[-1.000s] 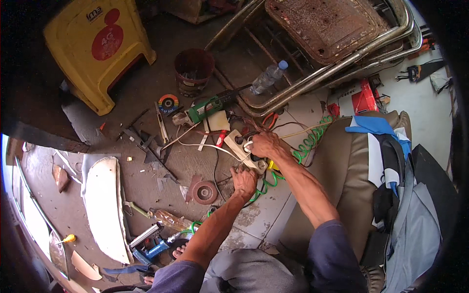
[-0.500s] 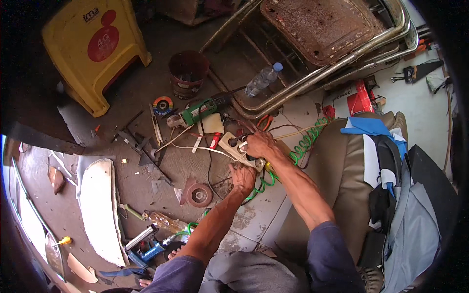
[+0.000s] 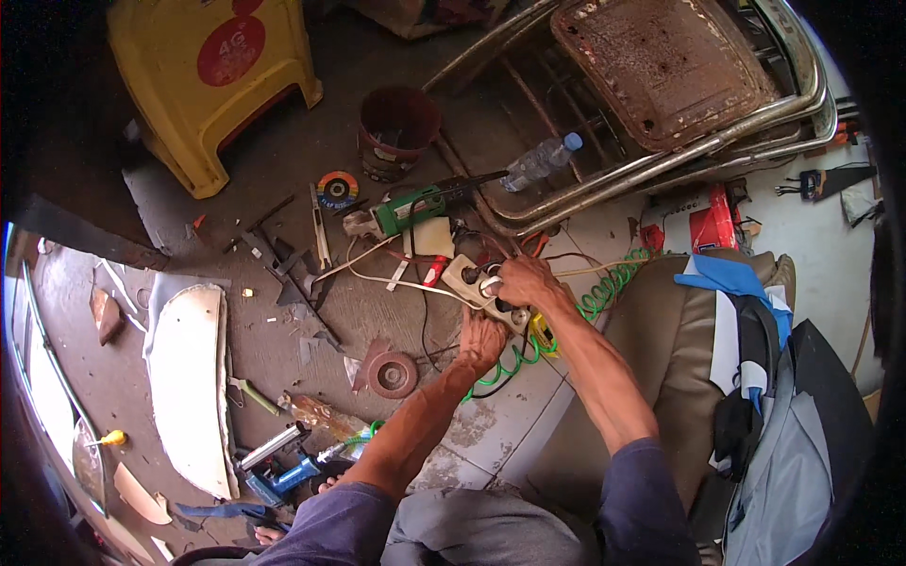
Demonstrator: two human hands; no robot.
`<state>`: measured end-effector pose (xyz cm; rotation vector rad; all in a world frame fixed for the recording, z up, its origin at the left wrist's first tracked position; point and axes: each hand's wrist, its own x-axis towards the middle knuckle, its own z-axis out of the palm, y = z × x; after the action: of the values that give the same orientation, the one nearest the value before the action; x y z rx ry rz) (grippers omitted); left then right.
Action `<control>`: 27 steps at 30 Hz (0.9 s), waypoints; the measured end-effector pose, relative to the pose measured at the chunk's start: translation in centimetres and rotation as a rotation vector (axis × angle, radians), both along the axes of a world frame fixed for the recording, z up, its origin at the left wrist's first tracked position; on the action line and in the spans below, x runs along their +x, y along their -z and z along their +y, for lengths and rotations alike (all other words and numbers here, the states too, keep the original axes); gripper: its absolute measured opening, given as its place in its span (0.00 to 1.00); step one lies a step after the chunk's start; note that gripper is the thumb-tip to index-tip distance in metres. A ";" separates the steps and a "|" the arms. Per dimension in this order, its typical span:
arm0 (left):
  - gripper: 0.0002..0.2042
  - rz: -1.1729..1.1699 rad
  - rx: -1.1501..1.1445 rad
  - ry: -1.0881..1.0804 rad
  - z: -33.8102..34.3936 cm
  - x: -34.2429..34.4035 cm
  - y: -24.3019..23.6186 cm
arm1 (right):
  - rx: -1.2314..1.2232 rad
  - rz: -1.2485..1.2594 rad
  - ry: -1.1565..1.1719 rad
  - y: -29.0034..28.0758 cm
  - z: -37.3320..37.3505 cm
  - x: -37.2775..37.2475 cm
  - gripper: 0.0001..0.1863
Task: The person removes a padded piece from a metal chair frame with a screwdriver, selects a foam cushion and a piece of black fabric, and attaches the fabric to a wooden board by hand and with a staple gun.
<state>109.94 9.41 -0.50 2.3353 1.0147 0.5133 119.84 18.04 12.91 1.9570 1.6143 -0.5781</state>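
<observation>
A cream power strip [image 3: 461,271] lies on the floor in front of me, set at a slant. My left hand [image 3: 481,341] grips its near end, fingers bent against the edge. Over the sockets, my right hand [image 3: 525,281] pinches a white plug [image 3: 489,283]; whether its pins sit fully in the socket is hidden. A pale cable [image 3: 406,282] loops left from the strip. Beside the right wrist is a yellow object [image 3: 543,332], partly covered. A green coiled hose [image 3: 609,288] runs under my right forearm.
A green angle grinder [image 3: 406,210], a flap disc [image 3: 338,191] and a brown abrasive disc [image 3: 392,374] lie nearby. Beyond are a bucket [image 3: 396,123], a water bottle [image 3: 540,162] and folded metal chairs [image 3: 661,75]. A brown cushion [image 3: 642,349] is at right, a blue air tool [image 3: 283,481] at lower left.
The view has shifted, so the scene sits farther right. My left hand has closed in on the strip's near end; my right hand stays on the plug.
</observation>
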 end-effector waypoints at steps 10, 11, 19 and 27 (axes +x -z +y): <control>0.15 -0.022 -0.148 0.147 2.0 0.4 0.5 | 0.036 0.010 0.020 0.3 0.7 0.9 0.23; 0.15 0.007 -0.141 0.167 2.3 0.7 0.3 | 0.038 0.029 0.036 0.2 0.7 0.9 0.23; 0.14 -0.168 0.174 0.125 1.2 0.6 2.7 | 0.178 -0.097 -0.011 0.9 0.5 -1.1 0.20; 0.09 0.088 -0.146 0.636 5.0 -16.3 -9.1 | 0.191 -0.153 0.224 2.0 -1.0 -2.1 0.18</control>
<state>93.68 14.42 8.65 2.3880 0.2858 0.0818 117.72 17.05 10.94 2.2820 1.4116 -0.3573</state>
